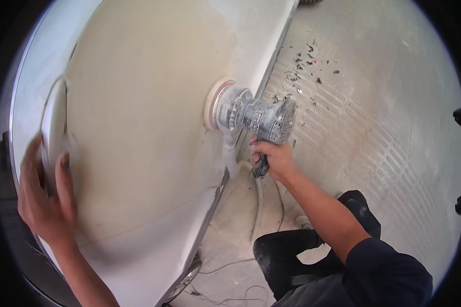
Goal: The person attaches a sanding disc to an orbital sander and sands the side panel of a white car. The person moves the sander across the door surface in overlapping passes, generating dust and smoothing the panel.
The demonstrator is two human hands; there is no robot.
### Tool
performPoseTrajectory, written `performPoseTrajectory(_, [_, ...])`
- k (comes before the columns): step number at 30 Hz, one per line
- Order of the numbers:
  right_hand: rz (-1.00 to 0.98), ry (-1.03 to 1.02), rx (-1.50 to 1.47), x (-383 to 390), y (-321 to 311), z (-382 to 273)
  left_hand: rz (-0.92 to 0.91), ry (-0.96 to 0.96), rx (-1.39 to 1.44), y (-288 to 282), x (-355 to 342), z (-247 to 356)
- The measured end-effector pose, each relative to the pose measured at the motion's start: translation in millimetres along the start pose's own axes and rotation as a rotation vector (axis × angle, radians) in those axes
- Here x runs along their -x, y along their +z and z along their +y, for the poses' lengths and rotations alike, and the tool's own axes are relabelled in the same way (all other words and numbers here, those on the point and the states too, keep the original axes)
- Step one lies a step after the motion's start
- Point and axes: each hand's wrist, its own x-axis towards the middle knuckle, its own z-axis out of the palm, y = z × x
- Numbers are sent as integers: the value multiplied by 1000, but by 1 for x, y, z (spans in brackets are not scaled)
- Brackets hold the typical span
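A dusty grey-black power sander [256, 117] is in my right hand [272, 157], whose fingers wrap round its dark handle. Its round pad [213, 105] rests against a large beige-coated panel [143, 123], which looks like a car door. At the left, my left hand [45, 197] grips the lower end of a white door handle [57, 115], its thumb on one side and its fingers on the other. A pale tube [229, 148] runs down from the sander beside the panel's edge.
A pale hose [257, 210] and thin cables [230, 266] lie on the dusty floor [420, 128]. Slotted grating marks [353, 123] cross it, with dark scraps [297, 66] scattered beyond. The panel's dark edge [202, 225] runs diagonally near my bent legs [287, 256].
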Motion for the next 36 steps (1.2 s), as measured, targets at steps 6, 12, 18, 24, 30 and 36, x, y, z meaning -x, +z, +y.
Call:
performPoseTrajectory(6, [-175,-211,292,25,-14,52,10,-358,283,13,35,4])
performPoseTrajectory(12, [-236,-358,651,70,-28,125,-39,-316,526,7,55,16])
performPoseTrajectory(18, [-122,-268,355,16,-28,43,11,-313,447,9,43,21])
performPoseTrajectory(24, [-152,-283,375,16,-41,35,-34,-441,458,-2,35,24])
performPoseTrajectory(30, [-252,-486,763,82,-41,127,35,-349,403,-1,30,18])
performPoseTrajectory(36, [-122,-381,440,40,-41,65,53,-347,383,-17,30,36])
